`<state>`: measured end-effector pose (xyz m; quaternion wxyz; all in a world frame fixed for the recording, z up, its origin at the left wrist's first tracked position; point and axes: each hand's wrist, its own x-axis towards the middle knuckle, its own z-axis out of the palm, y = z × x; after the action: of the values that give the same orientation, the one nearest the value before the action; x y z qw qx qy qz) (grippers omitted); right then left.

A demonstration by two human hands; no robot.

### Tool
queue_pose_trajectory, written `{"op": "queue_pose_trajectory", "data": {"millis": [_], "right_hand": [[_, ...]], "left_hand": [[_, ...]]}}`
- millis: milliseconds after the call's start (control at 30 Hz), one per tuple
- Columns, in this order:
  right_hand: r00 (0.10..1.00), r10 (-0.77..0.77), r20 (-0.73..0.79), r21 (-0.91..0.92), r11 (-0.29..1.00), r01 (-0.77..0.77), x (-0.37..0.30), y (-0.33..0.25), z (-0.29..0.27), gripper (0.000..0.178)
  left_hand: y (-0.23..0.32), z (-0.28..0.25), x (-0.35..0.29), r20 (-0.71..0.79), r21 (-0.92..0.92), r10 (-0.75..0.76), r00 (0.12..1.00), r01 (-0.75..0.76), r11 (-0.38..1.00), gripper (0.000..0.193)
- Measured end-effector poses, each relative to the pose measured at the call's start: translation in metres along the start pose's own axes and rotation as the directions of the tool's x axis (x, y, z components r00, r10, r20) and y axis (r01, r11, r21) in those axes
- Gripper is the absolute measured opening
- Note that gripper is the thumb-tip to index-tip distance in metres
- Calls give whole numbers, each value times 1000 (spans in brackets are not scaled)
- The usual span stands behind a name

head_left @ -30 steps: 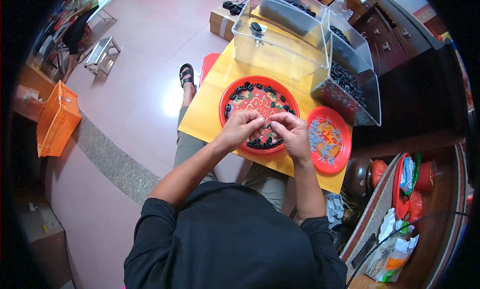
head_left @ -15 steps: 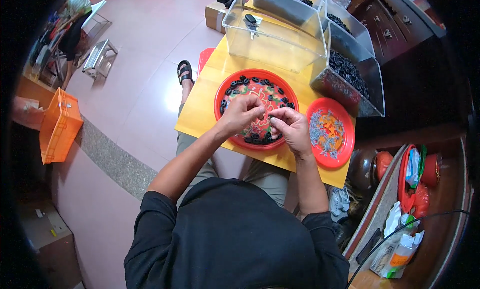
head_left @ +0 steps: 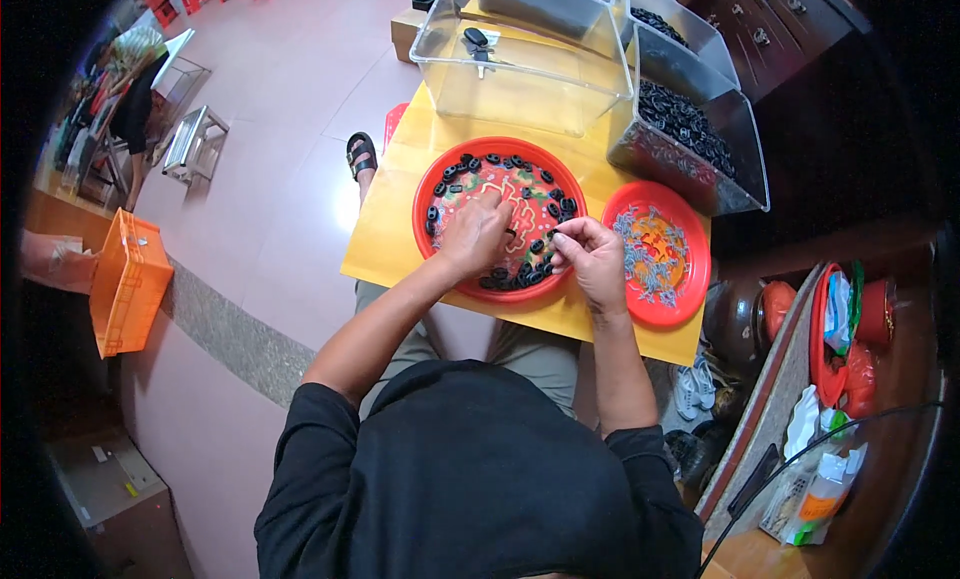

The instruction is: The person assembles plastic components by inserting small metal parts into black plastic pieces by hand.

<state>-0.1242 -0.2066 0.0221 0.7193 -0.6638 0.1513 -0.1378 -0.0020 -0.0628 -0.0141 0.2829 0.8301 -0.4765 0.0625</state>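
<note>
On the left, the left hand (head_left: 475, 237) reaches in from 7 o'clock over the red round tray (head_left: 500, 147) on the yellow table (head_left: 375, 249). Its fingers bunch downward near the tray's middle; I cannot tell whether they pinch anything. Black pieces (head_left: 526, 276) lie round the tray, from 9 o'clock over the top to 3, then down to 6, densest at 5; the forearm covers part of 7 to 8.

The right hand (head_left: 594, 269) hangs at the tray's 4 o'clock. Its thumb and forefinger are pressed together, seemingly on a small black piece (head_left: 554, 236), which sits at the hand's 10 o'clock and at 4 o'clock from the left fingers, well apart from them. Loose pieces lie just beside it, toward 7.

At the right hand's 3 o'clock, a red plate (head_left: 703, 264) carries many grey pieces (head_left: 645, 269). Beyond it, toward 1 o'clock, a clear bin (head_left: 672, 179) holds a dark heap (head_left: 685, 129).

The work looks partway along: one piece appears in hand, with plenty left in both dishes. Which pieces are finished is too small to tell.
</note>
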Motion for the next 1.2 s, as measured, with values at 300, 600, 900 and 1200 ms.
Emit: {"op": "queue_pose_trajectory", "data": {"millis": [300, 600, 900, 1200], "right_hand": [[999, -6, -50, 81, 997, 10, -8, -1, 11, 5], [993, -68, -94, 249, 964, 90, -11, -4, 38, 3], [996, -70, -49, 328, 941, 82, -9, -2, 36, 5], [998, -57, -27, 364, 929, 63, -11, -9, 37, 4]], "left_hand": [[19, -17, -12, 84, -507, -283, 955, 286, 813, 18], [45, -26, -26, 128, -874, -381, 916, 286, 394, 8], [36, -17, -27, 382, -916, -337, 860, 306, -258, 11], [29, -16, -34, 477, -838, -271, 836, 340, -426, 19]]}}
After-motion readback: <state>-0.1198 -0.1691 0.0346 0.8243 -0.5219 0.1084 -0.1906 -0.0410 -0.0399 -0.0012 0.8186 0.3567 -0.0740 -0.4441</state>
